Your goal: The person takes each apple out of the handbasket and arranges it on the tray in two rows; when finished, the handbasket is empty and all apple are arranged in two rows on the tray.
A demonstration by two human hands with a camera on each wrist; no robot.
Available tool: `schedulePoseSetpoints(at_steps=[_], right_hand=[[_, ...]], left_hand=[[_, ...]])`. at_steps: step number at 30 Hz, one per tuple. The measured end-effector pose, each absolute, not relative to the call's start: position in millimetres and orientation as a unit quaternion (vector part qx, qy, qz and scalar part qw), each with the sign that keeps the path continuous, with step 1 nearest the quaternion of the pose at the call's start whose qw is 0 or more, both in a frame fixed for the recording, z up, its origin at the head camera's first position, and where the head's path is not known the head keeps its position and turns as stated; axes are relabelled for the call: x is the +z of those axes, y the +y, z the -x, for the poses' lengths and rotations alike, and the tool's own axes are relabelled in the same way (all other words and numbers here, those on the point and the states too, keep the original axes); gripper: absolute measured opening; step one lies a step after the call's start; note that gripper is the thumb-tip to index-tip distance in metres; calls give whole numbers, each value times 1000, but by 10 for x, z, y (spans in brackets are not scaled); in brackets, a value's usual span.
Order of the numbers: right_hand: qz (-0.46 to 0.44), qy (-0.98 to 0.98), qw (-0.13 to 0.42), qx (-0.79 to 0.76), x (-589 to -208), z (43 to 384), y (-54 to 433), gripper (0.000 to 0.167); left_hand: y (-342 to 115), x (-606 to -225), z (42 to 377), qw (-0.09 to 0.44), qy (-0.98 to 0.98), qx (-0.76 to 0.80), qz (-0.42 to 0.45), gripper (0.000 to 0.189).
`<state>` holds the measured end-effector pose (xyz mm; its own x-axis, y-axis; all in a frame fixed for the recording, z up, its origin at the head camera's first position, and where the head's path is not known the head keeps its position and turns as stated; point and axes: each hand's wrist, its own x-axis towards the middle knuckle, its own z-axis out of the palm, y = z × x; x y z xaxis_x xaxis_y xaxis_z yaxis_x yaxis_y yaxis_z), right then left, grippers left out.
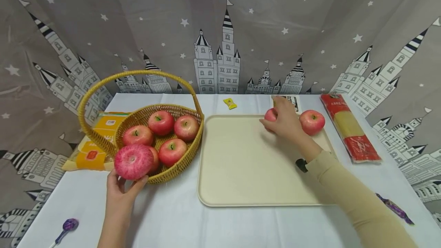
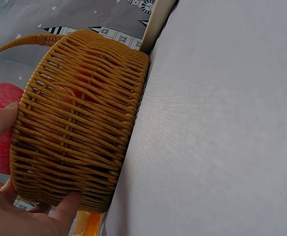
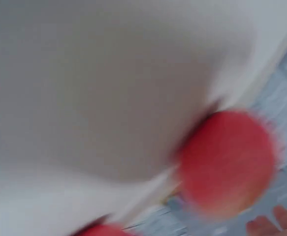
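Observation:
My left hand holds a red apple, thumb on one side and fingers on the other, at the near left rim of the wicker basket. In the left wrist view the thumb lies over that apple, and the fingers reach beside the basket wall. Several apples lie inside the basket. My right hand is at the far right part of the beige tray, fingers spread around a second apple. The right wrist view, blurred, shows a gap between fingers and this apple. Another apple sits beside the hand.
Right of the tray lies a red noodle packet. A yellow wrapped candy and a printed card are behind it. An orange bag lies left of the basket. A lollipop and purple candy lie near the front.

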<state>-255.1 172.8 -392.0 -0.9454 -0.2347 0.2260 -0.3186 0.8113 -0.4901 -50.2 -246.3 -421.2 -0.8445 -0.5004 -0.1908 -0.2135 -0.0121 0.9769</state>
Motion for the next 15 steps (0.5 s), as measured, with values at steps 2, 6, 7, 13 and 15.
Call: schedulePoseSetpoints(at_steps=[2,6,7,13,15], right_hand=[[-197,-930,109,291,-3835,2466,1491,84],[-302,-887,118,328,-3711,2217,951,80],[-324,-877,109,337,-3694,2141,815,79],[-428,-839,41,333,-3675,1741,5,74],[-453,-833,23,318,-3682,1660,-257,72]], left_hand=[[-2466,-4209,491,114,-692,-665,-257,80],[-2458,-4206,487,121,-688,-670,-251,77],[-2456,-4205,489,120,-689,-670,-248,76],[-2458,-4203,498,114,-700,-663,-239,77],[-2473,-4207,491,113,-699,-663,-243,77]])
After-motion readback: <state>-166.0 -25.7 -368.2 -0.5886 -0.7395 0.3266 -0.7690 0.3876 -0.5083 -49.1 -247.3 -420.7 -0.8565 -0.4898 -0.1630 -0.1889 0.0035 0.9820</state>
